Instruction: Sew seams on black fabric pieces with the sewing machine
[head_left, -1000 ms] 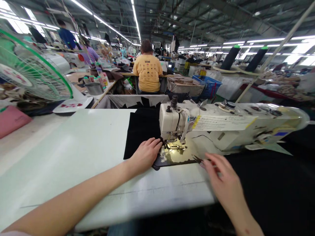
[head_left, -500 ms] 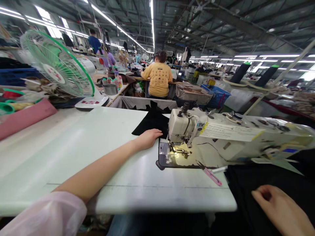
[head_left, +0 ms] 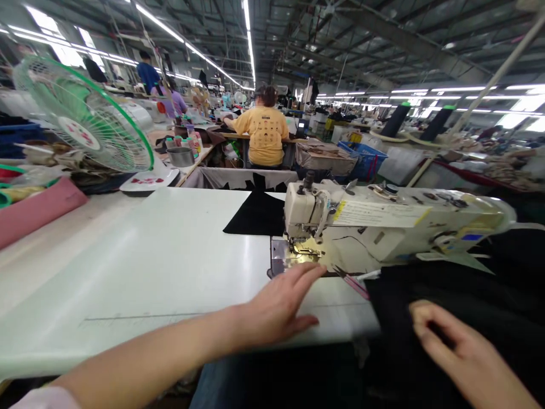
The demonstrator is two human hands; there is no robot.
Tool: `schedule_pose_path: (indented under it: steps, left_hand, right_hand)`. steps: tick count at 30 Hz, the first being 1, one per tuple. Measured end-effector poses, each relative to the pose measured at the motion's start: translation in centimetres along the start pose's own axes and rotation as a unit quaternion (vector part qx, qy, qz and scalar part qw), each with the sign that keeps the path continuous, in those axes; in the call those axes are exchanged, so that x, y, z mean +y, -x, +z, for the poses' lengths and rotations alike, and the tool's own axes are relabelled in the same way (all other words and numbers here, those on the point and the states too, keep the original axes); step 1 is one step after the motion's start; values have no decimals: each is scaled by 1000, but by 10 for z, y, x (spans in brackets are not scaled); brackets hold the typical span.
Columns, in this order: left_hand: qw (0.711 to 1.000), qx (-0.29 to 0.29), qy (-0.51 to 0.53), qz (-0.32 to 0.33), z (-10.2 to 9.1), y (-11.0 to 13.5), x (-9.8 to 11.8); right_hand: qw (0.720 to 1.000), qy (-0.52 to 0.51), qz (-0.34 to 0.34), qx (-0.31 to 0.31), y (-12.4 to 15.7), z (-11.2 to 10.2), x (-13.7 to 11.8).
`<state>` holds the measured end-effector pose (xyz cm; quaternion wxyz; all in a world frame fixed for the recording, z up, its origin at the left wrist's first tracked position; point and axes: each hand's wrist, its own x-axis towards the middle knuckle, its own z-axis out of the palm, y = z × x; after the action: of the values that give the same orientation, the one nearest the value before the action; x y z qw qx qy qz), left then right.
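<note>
My left hand is open and holds nothing. Its fingers reach across the front edge of the sewing machine bed, just left of pink-handled thread snips. The white sewing machine stands behind it, its needle area lit. Left of the machine head, a black fabric piece lies flat on the white table. At the right, my right hand has thumb and forefinger pinched at a pile of black fabric. The pinched edge is hard to make out against the dark cloth.
A green-rimmed fan stands at the left, near folded pink cloth. Two dark thread cones rise behind the machine. A person in a yellow shirt sits ahead with their back to me. A metal pot sits on the side table.
My left hand has left the black piece beyond the machine and come nearer and to the right, over the bed's front edge. The right hand stays at the black pile. The view has shifted slightly.
</note>
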<state>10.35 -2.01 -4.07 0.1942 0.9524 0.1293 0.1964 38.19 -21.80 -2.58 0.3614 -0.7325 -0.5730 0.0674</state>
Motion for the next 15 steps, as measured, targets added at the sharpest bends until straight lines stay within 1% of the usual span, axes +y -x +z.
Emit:
schedule_pose_path:
  steps: [1,2,3,4,5,7,9,11,13,15]
  left_hand:
    - [998,4,50,35,1,3,16]
    - [994,11,96,60,1,5,29]
    - [988,18,136,72,-1,5,38]
    - [981,27,177,71,-3,3,44]
    - [974,44,216,58,-5,0,48]
    - [959,104,265,-7,-11,-8,48]
    - [945,182,257,-85,-17,-16,45]
    - [936,233,229,-131,-26,-18,42]
    - [929,239,232,-159,-37,-15,39]
    - [915,230,259,-205,-54,-12,35]
  right_hand:
    - [994,-77,-12,-72,-3,11,-29]
    - [980,-154,-12,-128,-6,22,-53]
    - [960,-219,2,-176,-8,32,-71]
    - [942,-275,19,-191,-11,40,-84]
    - [934,-306,36,-179,-13,47,-92]
    - [941,-319,43,-108,-14,57,-97]
    - [953,-301,23,-37,-11,60,-96]
    - [953,-304,-4,-7,-5,59,-95]
    - [954,-299,2,24,0,55,-96]
    - [962,-264,42,60,-4,48,-98]
